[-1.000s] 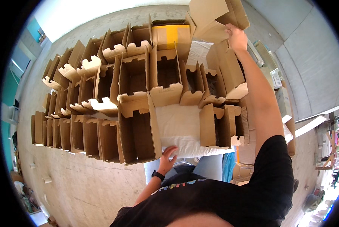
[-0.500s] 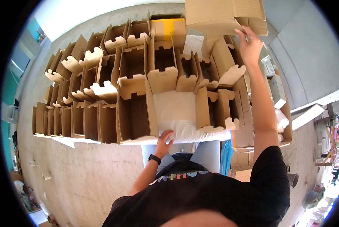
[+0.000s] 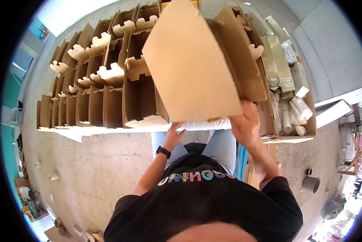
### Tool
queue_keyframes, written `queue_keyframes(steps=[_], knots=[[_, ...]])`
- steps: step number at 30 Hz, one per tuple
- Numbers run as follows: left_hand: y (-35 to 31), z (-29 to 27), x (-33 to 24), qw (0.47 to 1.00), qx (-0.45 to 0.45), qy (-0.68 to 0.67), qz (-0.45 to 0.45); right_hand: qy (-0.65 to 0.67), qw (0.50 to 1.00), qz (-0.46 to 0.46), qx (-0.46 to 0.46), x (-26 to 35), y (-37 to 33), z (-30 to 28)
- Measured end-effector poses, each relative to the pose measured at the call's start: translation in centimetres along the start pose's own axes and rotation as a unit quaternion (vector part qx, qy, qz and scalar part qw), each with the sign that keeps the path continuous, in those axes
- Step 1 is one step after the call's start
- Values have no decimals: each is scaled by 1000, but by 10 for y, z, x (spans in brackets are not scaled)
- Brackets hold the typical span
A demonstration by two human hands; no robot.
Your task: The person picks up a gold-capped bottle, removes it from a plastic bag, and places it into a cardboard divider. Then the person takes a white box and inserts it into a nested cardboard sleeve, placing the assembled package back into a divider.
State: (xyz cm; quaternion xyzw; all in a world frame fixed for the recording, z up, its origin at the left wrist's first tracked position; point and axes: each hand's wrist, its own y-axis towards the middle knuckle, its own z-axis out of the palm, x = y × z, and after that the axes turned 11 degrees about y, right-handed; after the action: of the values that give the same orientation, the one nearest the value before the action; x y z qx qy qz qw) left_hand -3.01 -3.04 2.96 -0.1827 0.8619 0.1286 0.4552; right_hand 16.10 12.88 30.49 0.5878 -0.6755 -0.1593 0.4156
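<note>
Now both hands (image 3: 245, 127) grip the cardboard box's (image 3: 193, 64) lower edge, above the crowded table (image 3: 108, 130).

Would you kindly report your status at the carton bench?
Right hand grips flat cardboard carton. Left hand under its near edge. Open cartons stacked behind.

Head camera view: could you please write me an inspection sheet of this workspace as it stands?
Surface: pale work table, mostly covered.
Job's things: large cardboard box held above the table.
Clutter: rows of open folded boxes; tray of wrapped rolls and pale cartons at right.
Grippers: right hand grips the box's near edge; left hand under it, contact unclear.
Cables: nothing seen.
Surroundings: concrete floor, grey cup.
</note>
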Motion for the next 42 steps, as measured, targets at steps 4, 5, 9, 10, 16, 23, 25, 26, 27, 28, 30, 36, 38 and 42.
queue_keyframes(steps=[4, 5, 9, 10, 16, 23, 25, 26, 27, 28, 30, 36, 38, 42], knots=[[-24, 9, 7, 998, 5, -11, -69, 54, 997, 43, 25, 23, -21, 11], [-29, 12, 11, 996, 7, -39, -83, 57, 997, 52, 30, 28, -24, 13], [-33, 17, 20, 997, 4, -21, -77, 49, 997, 62, 23, 38, -28, 16], [-33, 16, 20, 996, 16, -21, -87, 37, 997, 64, 15, 40, -27, 14], [-33, -11, -13, 996, -17, -71, -54, -5, 996, 78, 44, 35, -32, 6], [-34, -21, -33, 979, -69, -119, -148, 3, 993, 76, 91, 27, -46, 66], [-36, -17, -25, 971, -66, -161, -166, -8, 989, 99, 110, 20, -53, 83], [-37, -16, -25, 965, -76, -182, -174, -14, 987, 114, 114, 18, -55, 90], [-38, -14, -25, 958, -86, -204, -183, -21, 984, 130, 118, 17, -57, 95], [-41, -14, -26, 969, -92, -163, -162, -27, 983, 138, 121, 16, -62, 99], [-46, -16, -31, 984, -103, -83, -116, -31, 981, 144, 128, 18, -68, 103], [-46, -21, -61, 970, -18, -223, -95, -41, 979, 149, 134, 24, -73, 104], [-43, -24, -77, 963, -24, -259, -76, -38, 976, 152, 152, 26, -74, 104], [-36, -16, -90, 948, -103, -280, -106, -61, 967, 142, 201, 29, -75, 107]])
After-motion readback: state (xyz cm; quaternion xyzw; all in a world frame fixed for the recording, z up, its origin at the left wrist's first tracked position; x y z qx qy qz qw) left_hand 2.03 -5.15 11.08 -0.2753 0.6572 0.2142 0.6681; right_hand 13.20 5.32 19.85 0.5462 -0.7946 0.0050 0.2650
